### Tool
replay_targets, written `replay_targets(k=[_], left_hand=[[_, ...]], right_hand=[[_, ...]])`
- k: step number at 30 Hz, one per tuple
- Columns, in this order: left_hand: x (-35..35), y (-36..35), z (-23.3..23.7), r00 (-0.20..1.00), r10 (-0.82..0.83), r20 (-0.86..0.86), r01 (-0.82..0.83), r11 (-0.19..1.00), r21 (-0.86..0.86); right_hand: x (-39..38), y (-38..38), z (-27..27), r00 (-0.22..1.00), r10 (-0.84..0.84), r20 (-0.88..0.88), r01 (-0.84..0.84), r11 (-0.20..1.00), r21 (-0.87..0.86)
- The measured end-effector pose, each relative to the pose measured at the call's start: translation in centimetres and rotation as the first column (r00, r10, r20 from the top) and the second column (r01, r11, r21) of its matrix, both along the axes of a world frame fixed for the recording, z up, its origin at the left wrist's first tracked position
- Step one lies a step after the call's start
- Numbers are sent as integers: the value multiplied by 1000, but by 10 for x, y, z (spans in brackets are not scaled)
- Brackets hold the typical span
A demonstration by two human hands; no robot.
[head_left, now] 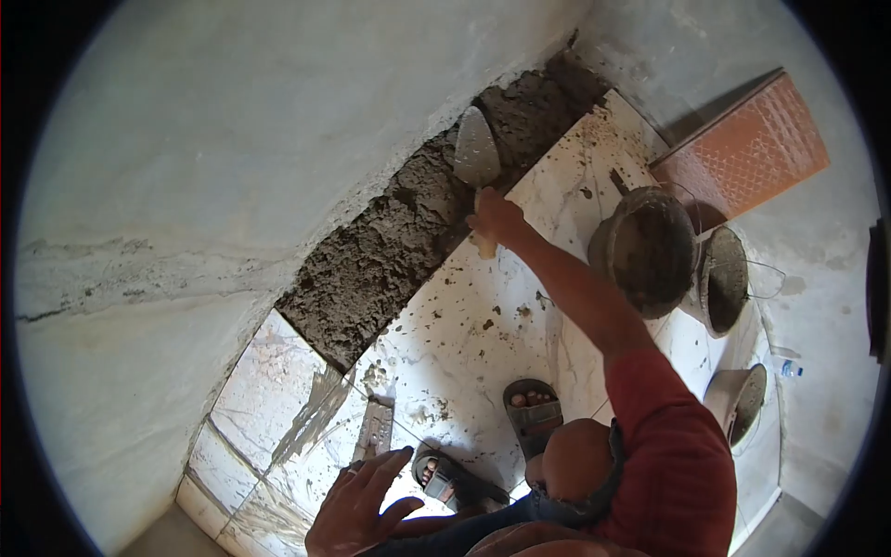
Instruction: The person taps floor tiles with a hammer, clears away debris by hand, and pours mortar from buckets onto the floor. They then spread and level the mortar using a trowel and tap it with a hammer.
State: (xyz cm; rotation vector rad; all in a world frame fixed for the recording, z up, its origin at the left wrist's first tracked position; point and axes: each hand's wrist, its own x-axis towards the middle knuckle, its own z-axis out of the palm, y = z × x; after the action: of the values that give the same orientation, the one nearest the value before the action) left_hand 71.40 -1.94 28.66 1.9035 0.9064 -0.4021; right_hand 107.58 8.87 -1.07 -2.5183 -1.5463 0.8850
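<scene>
My right hand is closed round the handle of a trowel, whose blade lies over the wet mortar in the strip along the wall. At the bottom, my left hand has its fingers spread and holds nothing. A flat, mortar-stained bar lies on the tiles just above it. Marble-patterned tiles border the mortar, with splashes of mortar on them.
Two mortar-stained buckets stand close together at the right, and another bucket is lower down. A reddish tile leans against the right wall. My sandalled feet are on the tiles.
</scene>
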Motion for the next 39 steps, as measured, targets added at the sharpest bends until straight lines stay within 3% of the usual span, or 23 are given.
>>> replay_targets(k=[3,4,6,7,9,10,13,14,16,18,20,21,22,24,25,27,28,30,33,34,36,37,39], left_hand=[[-4,-5,7,998,-35,61,32,998,52],[-8,-6,7,998,-23,60,19,998,52],[-19,-8,3,996,-30,82,24,997,73],[-28,-8,-4,997,-9,80,4,998,68],[-43,-8,-16,977,-55,206,34,994,108],[-45,-10,-16,978,-41,204,20,995,103],[-41,-9,-9,976,-51,211,39,998,58],[-40,-9,-8,976,-47,213,35,998,60],[-41,-11,-6,974,-53,221,42,998,51],[-45,-16,-2,972,-51,229,38,997,62],[-50,-23,1,969,-54,240,36,996,79],[-54,-27,3,970,-59,235,37,995,95],[-58,-30,5,971,-62,231,37,993,109],[-64,-34,8,970,-62,236,35,992,118],[-66,-36,7,969,-73,234,45,992,122],[-68,-38,6,969,-67,236,38,992,123],[-68,-38,6,969,-77,235,48,991,126],[-65,-38,5,970,-71,234,48,994,103],[-66,-42,7,970,-62,235,42,995,89],[-67,-44,8,968,-56,244,33,995,97],[-69,-44,10,968,-61,244,34,993,113],[-69,-43,9,968,-63,242,33,991,126],[-68,-44,11,970,-65,235,35,991,132]], right_hand=[[-2,-8,-29,943,-291,-163,320,926,199],[7,-17,-31,946,-279,-164,309,930,199],[25,-33,-30,970,33,-239,77,896,437],[24,-37,-8,969,52,-242,60,899,433],[14,-44,58,732,-314,-605,389,921,-7],[11,-49,55,735,-307,-605,376,926,-13],[-17,-68,53,619,-308,-722,159,950,-269],[-35,-82,38,668,-258,-698,172,966,-192],[-41,-87,32,800,-235,-552,122,965,-233],[-13,-85,33,762,-218,-609,67,963,-260],[12,-70,76,870,-82,-487,-105,933,-344],[35,-63,73,834,452,-317,-518,839,-167],[27,-61,91,832,461,-310,-524,835,-167],[13,-57,126,959,268,-96,-278,953,-121],[9,-52,123,954,284,-93,-294,948,-124],[4,-48,104,942,261,210,-287,952,105],[5,-43,90,944,257,208,-283,954,103],[12,-28,60,844,257,472,-291,957,0],[35,-36,32,811,394,432,-415,908,-47],[36,-32,48,808,398,434,-422,906,-44],[48,-31,89,699,545,463,-505,835,-220],[55,-29,98,645,559,520,-539,816,-209],[56,-14,103,686,490,538,-485,859,-165]])
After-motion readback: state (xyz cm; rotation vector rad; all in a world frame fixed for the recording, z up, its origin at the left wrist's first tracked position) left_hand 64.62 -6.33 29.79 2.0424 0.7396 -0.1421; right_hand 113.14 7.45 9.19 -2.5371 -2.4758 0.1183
